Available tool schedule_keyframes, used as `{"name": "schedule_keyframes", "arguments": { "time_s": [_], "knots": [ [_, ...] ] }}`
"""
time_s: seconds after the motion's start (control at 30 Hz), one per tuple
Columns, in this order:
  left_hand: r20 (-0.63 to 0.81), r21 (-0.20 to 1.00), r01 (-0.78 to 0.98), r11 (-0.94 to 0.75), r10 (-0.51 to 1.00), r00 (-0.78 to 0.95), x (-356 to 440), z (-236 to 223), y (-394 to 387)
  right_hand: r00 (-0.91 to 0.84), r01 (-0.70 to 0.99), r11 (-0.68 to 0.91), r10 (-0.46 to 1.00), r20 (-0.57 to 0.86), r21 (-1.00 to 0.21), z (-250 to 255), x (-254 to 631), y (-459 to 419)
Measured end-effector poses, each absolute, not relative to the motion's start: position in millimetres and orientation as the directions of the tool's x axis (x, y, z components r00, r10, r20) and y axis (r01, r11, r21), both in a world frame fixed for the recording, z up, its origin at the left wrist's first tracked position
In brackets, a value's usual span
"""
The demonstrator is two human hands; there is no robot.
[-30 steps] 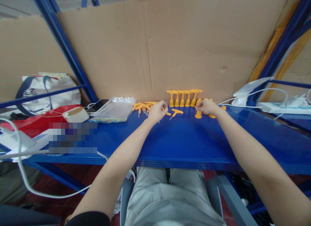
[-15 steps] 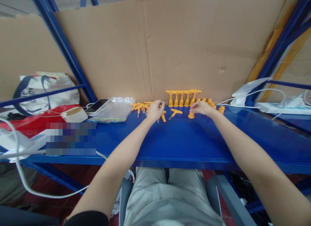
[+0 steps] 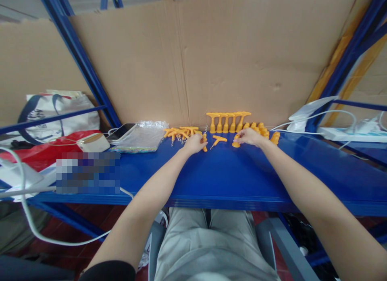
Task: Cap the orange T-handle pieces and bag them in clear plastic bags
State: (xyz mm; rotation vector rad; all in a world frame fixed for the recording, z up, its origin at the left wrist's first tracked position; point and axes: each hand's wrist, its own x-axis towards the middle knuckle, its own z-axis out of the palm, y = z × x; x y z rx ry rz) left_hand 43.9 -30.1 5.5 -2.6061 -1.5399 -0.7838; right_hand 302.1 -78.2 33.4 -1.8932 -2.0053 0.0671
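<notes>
I get everything from one head view, worn by the person and set above the lap [image 3: 208,240], behind the near edge of the worktop [image 3: 229,172]. It faces forward and tilts down, so I see that edge running across below mid-frame and, beyond the far edge, the upright cardboard [image 3: 256,63]. The lap sits closest to me; the left hand [image 3: 195,144] and right hand [image 3: 249,136] are farther out, toward the far edge. My view is wide enough to take in blue posts at both sides.
</notes>
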Motion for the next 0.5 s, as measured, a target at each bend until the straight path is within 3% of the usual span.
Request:
{"name": "schedule_keyframes", "arguments": {
  "time_s": [0.1, 0.3, 0.5],
  "knots": [
    [0.398, 0.207, 0.810, -0.549, 0.804, 0.443, 42.7, 3.6, -29.2, -0.010, 0.940, 0.052, 0.992, 0.126, -0.337, 31.6, 299.1, -78.0],
    [0.492, 0.186, 0.751, -0.633, 0.722, 0.487, 40.9, 3.7, -30.4, 0.006, 0.948, 0.028, 0.994, 0.106, -0.316, 26.7, 294.3, -78.0],
    [0.532, 0.232, 0.782, -0.579, 0.749, 0.396, 41.6, 10.9, -32.9, -0.030, 0.997, 0.038, 0.994, 0.106, -0.071, 28.1, 281.2, -82.6]
  ]
}}
